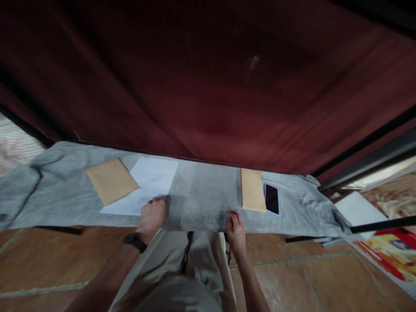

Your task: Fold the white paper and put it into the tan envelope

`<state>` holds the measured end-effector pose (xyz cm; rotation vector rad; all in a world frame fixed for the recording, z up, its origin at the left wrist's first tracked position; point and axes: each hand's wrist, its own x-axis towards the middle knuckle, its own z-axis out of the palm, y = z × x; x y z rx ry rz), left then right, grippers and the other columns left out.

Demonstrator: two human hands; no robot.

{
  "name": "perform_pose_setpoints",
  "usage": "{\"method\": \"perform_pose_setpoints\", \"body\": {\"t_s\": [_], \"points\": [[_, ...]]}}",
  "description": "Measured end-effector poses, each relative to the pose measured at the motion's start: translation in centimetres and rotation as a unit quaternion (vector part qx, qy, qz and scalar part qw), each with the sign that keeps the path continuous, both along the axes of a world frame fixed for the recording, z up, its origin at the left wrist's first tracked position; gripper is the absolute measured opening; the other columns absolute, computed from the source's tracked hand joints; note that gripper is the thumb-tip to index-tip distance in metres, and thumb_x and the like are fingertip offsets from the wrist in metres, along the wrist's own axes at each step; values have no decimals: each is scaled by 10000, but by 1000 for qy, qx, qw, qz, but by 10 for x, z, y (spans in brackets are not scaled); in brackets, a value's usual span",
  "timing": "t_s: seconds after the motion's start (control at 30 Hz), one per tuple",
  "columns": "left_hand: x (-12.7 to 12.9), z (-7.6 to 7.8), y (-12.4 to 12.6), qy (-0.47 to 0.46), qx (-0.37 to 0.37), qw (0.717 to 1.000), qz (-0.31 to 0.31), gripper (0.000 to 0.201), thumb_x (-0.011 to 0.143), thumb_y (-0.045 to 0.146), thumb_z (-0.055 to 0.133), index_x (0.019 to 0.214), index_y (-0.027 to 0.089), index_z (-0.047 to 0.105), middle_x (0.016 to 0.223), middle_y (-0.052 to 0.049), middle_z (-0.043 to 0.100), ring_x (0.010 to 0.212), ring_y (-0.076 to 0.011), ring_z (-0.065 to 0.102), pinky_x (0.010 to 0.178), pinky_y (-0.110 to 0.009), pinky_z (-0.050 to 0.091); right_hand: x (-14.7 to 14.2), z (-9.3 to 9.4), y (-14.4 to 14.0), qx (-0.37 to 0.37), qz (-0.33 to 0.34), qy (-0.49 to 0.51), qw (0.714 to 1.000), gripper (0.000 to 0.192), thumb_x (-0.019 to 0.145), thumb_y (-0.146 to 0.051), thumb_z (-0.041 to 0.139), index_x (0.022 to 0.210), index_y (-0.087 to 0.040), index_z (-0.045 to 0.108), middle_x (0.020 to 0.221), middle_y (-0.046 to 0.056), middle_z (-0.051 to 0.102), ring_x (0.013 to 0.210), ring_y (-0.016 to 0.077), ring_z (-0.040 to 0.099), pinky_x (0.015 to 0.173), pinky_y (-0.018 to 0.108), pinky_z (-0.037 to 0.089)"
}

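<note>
My left hand is closed in a fist, its knuckles on the grey cloth beside the lower right corner of a white sheet of paper. A dark watch is on that wrist. A tan envelope lies tilted, partly over the sheet's left side. At the cloth's near edge my right hand has its fingers curled in, with nothing visible in them. Beyond it and to the right lies a stack of tan envelopes or a thick one, with a dark-screened phone close beside it.
A dark red fabric panel rises behind the narrow cloth-covered table. Black metal bars frame both sides. At right are white paper and a red and yellow printed package. Below is a tiled floor.
</note>
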<state>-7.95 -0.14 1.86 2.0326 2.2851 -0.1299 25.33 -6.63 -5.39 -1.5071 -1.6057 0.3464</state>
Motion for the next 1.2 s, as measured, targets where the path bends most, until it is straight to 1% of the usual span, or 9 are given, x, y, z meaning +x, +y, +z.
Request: {"method": "perform_pose_setpoints", "body": {"t_s": [0.1, 0.23, 0.4, 0.57, 0.67, 0.77, 0.87, 1.0, 1.2], "points": [[13, 11, 2, -15, 16, 1000, -11, 412, 963, 119, 312, 1098, 91, 701, 1030, -200, 676, 935, -326, 663, 751, -393, 495, 0, 4, 0, -14, 2, 33, 999, 336, 965, -275, 426, 1171, -198, 680, 1161, 134, 693, 1112, 254, 643, 1000, 439, 514], [69, 22, -3, -73, 43, 992, -91, 366, 929, 43, 382, 1130, 92, 685, 1076, -203, 676, 977, -316, 651, 776, -389, 495, -12, 11, 13, -78, -1, 148, 986, 355, 932, -406, 498, 1132, -183, 688, 1121, 135, 717, 975, 248, 683, 878, 414, 568], [158, 15, -21, -151, 51, 965, -206, 332, 930, 43, 460, 1168, 111, 681, 1090, -205, 679, 1052, -301, 651, 861, -403, 515, -31, 16, 45, -233, -6, 347, 908, 474, 898, -572, 454, 1080, -179, 648, 940, 105, 739, 732, 216, 689, 639, 339, 572], [200, 3, -35, -210, 43, 943, -254, 326, 948, 92, 439, 1154, 89, 692, 1059, -240, 691, 1023, -332, 669, 845, -436, 524, -23, 19, 69, -226, -14, 299, 927, 302, 801, -505, 575, 815, -208, 626, 740, 32, 695, 734, 195, 649, 661, 283, 535], [192, 2, -36, -244, 50, 932, -262, 292, 974, 238, 518, 1182, 125, 688, 1137, -214, 694, 1103, -339, 646, 915, -441, 505, -16, 20, 78, -213, -9, 267, 940, 237, 763, -433, 583, 798, -206, 639, 739, 23, 704, 752, 195, 641, 692, 287, 532], [158, 0, -28, -251, 102, 925, -267, 378, 974, 380, 555, 1273, 168, 649, 1381, -174, 619, 1278, -328, 562, 1094, -469, 416, -10, 21, 87, -197, -6, 271, 942, 236, 744, -375, 562, 861, -203, 673, 814, 21, 737, 785, 193, 655, 758, 309, 543], [108, -7, -11, -224, 148, 950, -160, 465, 971, 381, 541, 1382, 168, 580, 1560, -170, 465, 1412, -357, 449, 1159, -519, 353, -5, 22, 93, -191, 2, 277, 942, 229, 735, -346, 562, 876, -211, 683, 835, 15, 752, 800, 197, 670, 791, 332, 553], [57, -18, 9, -285, 98, 953, 2, 478, 948, 307, 542, 1390, 125, 559, 1368, -167, 639, 1247, -294, 609, 1060, -422, 479, -7, 20, 98, -190, -4, 263, 946, 178, 738, -331, 592, 846, -226, 684, 807, 3, 748, 775, 192, 675, 785, 335, 557], [52, -25, 9, -393, 53, 917, 36, 559, 882, 204, 577, 1436, 149, 531, 1136, -86, 743, 995, -220, 710, 909, -337, 557, -17, 12, 103, -174, -17, 222, 959, 142, 768, -323, 568, 815, -245, 676, 775, 7, 726, 800, 212, 668, 779, 334, 547]]}}
